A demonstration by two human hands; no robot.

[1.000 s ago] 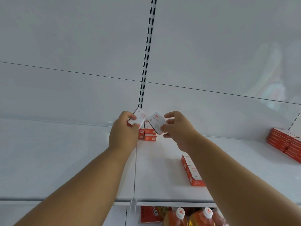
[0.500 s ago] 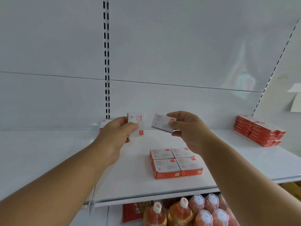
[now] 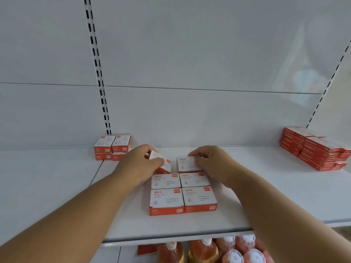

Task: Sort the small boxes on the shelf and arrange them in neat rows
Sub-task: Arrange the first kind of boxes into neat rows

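**Third row going down behind the paper-clip boxes**

A white metal shelf (image 3: 266,190) with a plain white back panel carries everything here; bottles (image 3: 201,251) of orange drink stand on the level below. Just in front of both hands sits a block of four paper-clip boxes (image 3: 182,193), two by two, flat, white faces up, red fronts toward the person, long axes running left to right.

The left hand (image 3: 140,164) grips a tilted box (image 3: 161,162) with curled fingers, one corner dipped toward the shelf, its long axis skewed relative to the block. It appears to be on its way down, not yet squared.

The right hand (image 3: 210,162) pinches a level box (image 3: 187,164) by its far and right edges; this one lies parallel to the block, just behind its right column, likely so it extends that line.

Beyond and left of the left hand stands a small stack (image 3: 112,148) of similar boxes. Well right of the right hand, flatter red packs (image 3: 315,149) are piled.
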